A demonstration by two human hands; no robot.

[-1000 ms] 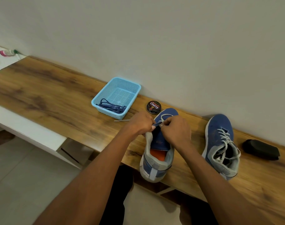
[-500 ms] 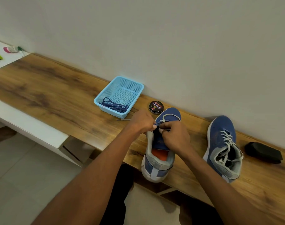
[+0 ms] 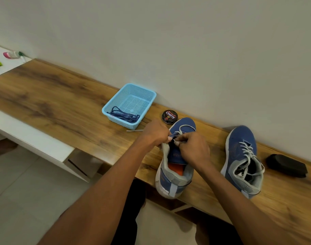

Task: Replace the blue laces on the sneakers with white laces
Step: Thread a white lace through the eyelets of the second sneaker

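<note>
Both hands are over the near sneaker (image 3: 176,175) on the wooden worktop (image 3: 62,110). The left hand (image 3: 155,133) and right hand (image 3: 193,149) each have a pinching grip on the white lace (image 3: 184,128) at the eyelets. The second sneaker (image 3: 243,161), already white-laced, sits to the right. Blue laces (image 3: 123,115) lie in the blue basket (image 3: 145,93), beside a polish tin (image 3: 169,117).

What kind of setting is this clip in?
Probably a home shoe-care spot: a wooden bench against a plain wall, with a shoe polish tin, a black brush and a blue basket of removed laces.
</note>
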